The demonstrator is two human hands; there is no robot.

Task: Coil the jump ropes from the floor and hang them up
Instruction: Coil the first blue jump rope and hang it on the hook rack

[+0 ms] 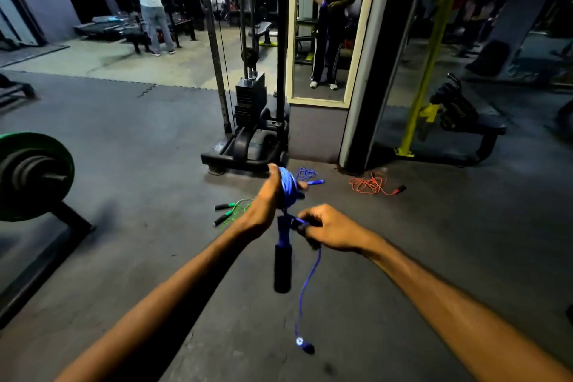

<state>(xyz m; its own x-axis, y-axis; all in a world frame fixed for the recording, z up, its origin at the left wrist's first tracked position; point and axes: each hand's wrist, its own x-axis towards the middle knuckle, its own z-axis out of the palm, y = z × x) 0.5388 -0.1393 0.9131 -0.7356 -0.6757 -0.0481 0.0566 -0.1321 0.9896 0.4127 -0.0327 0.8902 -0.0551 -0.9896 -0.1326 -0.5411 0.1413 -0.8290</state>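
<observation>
**Blue rope nearly coiled**

My left hand (273, 192) is wrapped in the blue jump rope (288, 189), fingers closed on the coil, one handle (282, 267) dangling below. My right hand (328, 228) pinches the limp loose tail. The cord is light and floppy, so I'd grip the bundle's middle. The green rope (232, 212), orange rope (369, 184) and another blue rope (307, 175) wait on the floor (139, 149).

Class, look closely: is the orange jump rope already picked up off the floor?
No, the orange jump rope lies loose on the floor, right of both hands.

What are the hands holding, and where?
A blue rope. The left hand holds its coil, wound round the hand. The right hand pinches the loose cord near a dangling handle.
</observation>
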